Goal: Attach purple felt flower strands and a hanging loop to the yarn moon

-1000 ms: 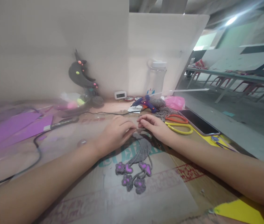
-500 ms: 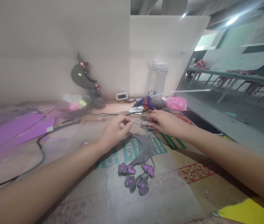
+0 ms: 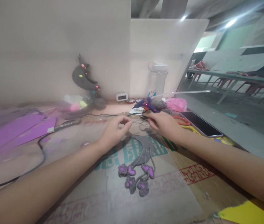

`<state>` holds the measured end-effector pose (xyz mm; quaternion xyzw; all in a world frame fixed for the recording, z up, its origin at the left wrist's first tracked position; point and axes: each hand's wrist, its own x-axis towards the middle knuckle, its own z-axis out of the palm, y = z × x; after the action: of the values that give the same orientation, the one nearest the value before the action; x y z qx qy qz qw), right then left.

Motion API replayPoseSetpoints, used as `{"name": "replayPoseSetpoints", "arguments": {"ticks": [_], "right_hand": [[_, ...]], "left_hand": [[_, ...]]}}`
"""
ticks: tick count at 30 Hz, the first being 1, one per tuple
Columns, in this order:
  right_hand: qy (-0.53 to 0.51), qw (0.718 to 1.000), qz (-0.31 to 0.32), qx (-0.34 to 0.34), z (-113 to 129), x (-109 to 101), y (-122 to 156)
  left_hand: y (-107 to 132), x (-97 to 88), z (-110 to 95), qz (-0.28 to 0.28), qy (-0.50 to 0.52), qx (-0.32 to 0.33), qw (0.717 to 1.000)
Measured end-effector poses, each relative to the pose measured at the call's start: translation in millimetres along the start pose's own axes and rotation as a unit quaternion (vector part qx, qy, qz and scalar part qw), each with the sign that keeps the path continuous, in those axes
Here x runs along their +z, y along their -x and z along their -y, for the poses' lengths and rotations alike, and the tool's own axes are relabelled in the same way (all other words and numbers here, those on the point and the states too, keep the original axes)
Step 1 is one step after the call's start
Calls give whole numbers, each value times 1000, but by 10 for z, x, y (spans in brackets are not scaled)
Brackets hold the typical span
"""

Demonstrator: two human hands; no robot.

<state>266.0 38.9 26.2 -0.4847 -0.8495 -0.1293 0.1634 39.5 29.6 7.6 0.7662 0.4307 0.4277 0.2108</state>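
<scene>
My left hand (image 3: 115, 130) is closed in a pinch on a thin grey thread (image 3: 136, 122) that runs across to my right hand (image 3: 164, 123). My right hand is closed round small metal snips (image 3: 144, 117), whose dark tips point left at the thread. Just below both hands, a grey felt piece with purple flowers (image 3: 138, 161) lies flat on the cardboard sheet (image 3: 169, 193).
Behind the hands lie a blue glue gun (image 3: 146, 104), orange and yellow scissors (image 3: 185, 123), a phone (image 3: 200, 124) and a pink bag (image 3: 175, 104). A water bottle (image 3: 158, 79), small clock (image 3: 122, 97) and dark crescent toy (image 3: 84, 77) stand by the wall. Purple foam sheets (image 3: 12, 130) and a black cable (image 3: 40, 146) lie left.
My right hand reached toward the scissors, came back holding the snips and brought them to the thread. My left hand rose slightly off the felt piece, keeping its pinch.
</scene>
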Motion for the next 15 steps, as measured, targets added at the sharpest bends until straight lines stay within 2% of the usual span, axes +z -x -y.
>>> {"name": "replayPoseSetpoints", "arguments": {"ticks": [3,5,7,9,11,13,15], "right_hand": [[-114,991,-56,28,68,-10,47],[-186,981,-62,13,142,0,83],[-208,977,-52,-6,212,5,104],[-148,988,-33,-20,239,-23,100],[-18,999,-9,-25,189,-93,77],[113,993,28,-13,60,-189,45],[168,981,97,19,-110,-286,18]], "left_hand": [[-11,-3,14,-17,27,-18,999],[-23,-3,27,-38,48,-21,998],[-37,-2,46,-62,72,-25,995],[-51,1,68,-86,91,-28,992],[-62,6,86,-105,102,-30,989],[-69,11,94,-108,110,-31,988],[-70,16,91,-99,116,-33,988]]}}
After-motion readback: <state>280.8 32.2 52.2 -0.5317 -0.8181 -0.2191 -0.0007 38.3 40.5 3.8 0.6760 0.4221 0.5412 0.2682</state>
